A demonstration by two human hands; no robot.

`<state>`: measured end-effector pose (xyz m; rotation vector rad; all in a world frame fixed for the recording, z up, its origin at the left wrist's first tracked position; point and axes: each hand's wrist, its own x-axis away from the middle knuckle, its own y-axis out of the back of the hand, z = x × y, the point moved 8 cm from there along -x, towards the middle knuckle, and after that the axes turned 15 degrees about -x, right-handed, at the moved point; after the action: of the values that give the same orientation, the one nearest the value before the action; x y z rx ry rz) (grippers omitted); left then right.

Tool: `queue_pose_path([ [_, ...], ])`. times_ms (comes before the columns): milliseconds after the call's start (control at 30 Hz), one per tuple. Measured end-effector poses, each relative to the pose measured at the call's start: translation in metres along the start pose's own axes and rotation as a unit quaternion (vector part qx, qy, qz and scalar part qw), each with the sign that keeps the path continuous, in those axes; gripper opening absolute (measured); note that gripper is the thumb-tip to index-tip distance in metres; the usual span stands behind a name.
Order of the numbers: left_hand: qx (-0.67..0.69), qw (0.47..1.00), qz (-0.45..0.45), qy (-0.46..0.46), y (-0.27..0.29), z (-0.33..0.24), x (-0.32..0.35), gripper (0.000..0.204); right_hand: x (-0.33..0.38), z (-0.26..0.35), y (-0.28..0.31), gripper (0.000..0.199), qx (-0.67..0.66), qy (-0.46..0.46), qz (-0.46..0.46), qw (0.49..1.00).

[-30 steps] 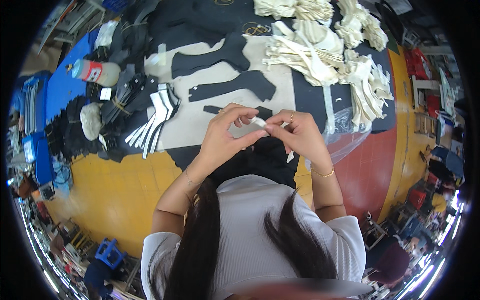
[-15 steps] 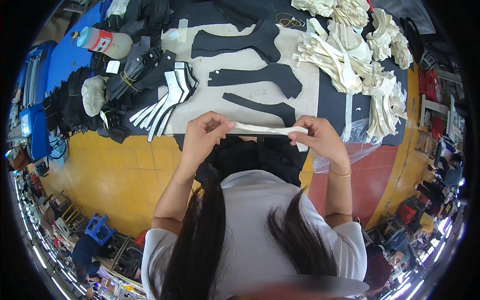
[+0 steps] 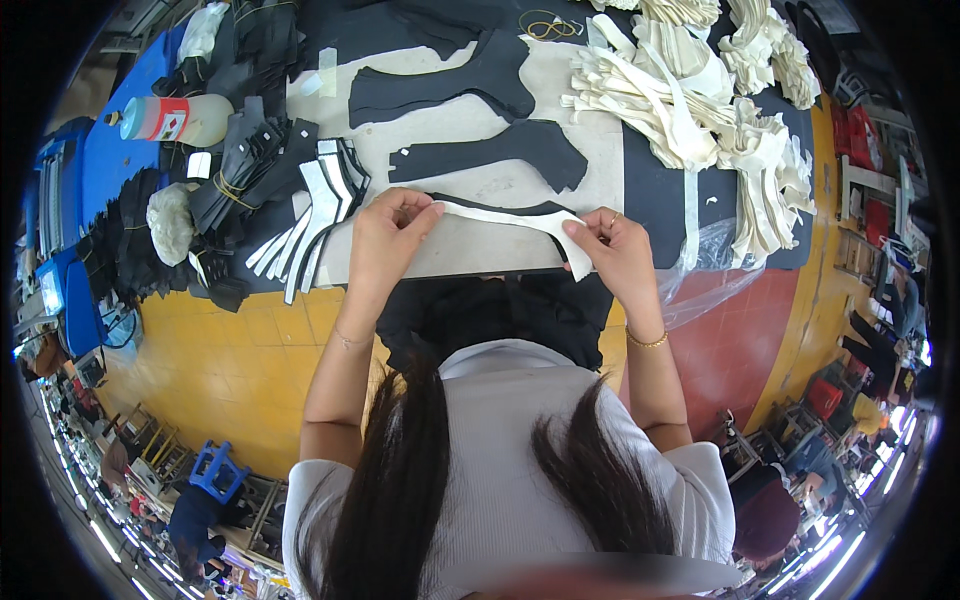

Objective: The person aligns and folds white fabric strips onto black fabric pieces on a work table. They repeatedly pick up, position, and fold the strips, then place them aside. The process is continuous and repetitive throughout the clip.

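Observation:
A narrow curved white fabric piece [image 3: 500, 214] is stretched between my two hands, over a black fabric piece [image 3: 545, 209] of similar curve on the table. My left hand [image 3: 392, 228] pinches its left end between thumb and fingers. At the wider right end, my right hand [image 3: 612, 245] grips it the same way, and a flap hangs below the fingers. Most of the black piece is covered by the white one. Farther back lie larger black cut pieces [image 3: 485, 160] on a pale board [image 3: 465, 240].
Left of the board are stacked black-and-white strips [image 3: 325, 205], a tied black bundle [image 3: 235, 175] and a bottle of liquid [image 3: 180, 120]. Cream fabric bundles [image 3: 660, 110] are heaped at right, near a clear plastic bag [image 3: 705, 260]. A blue stool [image 3: 217, 470] stands behind on the left.
Both hands have moved forward over the table with the white piece, bringing it onto the small black piece. The white piece now lies flatter and shows its curve.

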<state>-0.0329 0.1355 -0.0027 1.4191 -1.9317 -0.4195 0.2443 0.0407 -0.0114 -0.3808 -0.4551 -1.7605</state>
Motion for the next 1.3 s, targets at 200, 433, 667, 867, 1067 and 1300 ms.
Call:
queue_pose_path([
  [200, -0.014, 0.999, 0.012, 0.034, -0.001, 0.002, -0.006, 0.02, -0.004, 0.006, 0.0, 0.022, 0.061, 0.02, -0.027, 0.998],
  [433, -0.027, 0.999, 0.015, 0.014, 0.001, -0.002, -0.008, 0.02, 0.0, 0.02, -0.001, 0.025, 0.093, 0.031, -0.045, 0.994],
  [667, -0.027, 0.999, 0.014, 0.038, 0.0, 0.005, -0.008, 0.02, 0.002, 0.021, -0.004, 0.025, 0.095, 0.03, -0.047, 0.994],
  [867, -0.033, 0.999, 0.023, 0.027, -0.002, 0.004, -0.01, 0.021, 0.003, 0.021, -0.004, 0.025, 0.102, 0.027, -0.049, 0.993],
  [1067, -0.035, 0.999, 0.008, 0.041, 0.0, 0.002, -0.008, 0.018, 0.003, 0.021, -0.004, 0.026, 0.105, 0.036, -0.048, 0.993],
  [1300, -0.037, 0.998, 0.007, 0.041, -0.001, 0.002, -0.008, 0.016, 0.003, 0.022, -0.005, 0.027, 0.113, 0.042, -0.049, 0.992],
])
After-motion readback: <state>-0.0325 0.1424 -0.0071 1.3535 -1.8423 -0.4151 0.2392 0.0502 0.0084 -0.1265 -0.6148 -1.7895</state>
